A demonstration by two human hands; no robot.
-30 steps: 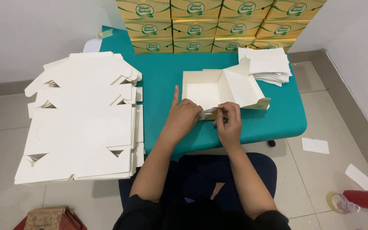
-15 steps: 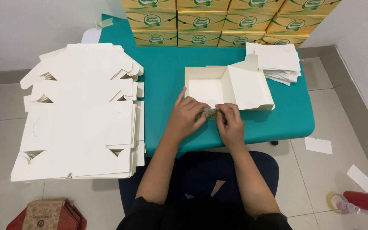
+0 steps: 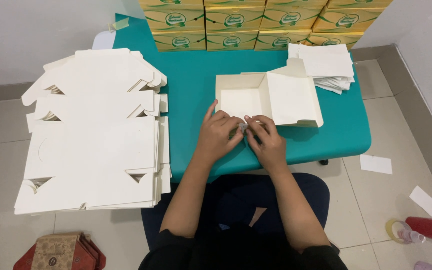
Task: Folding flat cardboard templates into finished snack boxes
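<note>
A half-folded white cardboard box (image 3: 256,97) lies open on the teal table (image 3: 191,75), its lid flap spread to the right. My left hand (image 3: 218,134) and my right hand (image 3: 266,141) meet at the box's near wall. Both pinch the near edge flap, fingertips touching each other. The flap itself is mostly hidden under my fingers.
A tall pile of flat white box blanks (image 3: 93,130) fills the left side. Finished yellow-green boxes (image 3: 236,22) are stacked along the table's far edge. A small stack of white paper sheets (image 3: 328,67) lies at the right. Paper scraps (image 3: 376,164) and a tape roll (image 3: 395,231) lie on the floor.
My hands have drawn slightly nearer to me along the box's front edge and closed together on the flap. The view has tilted a little.
</note>
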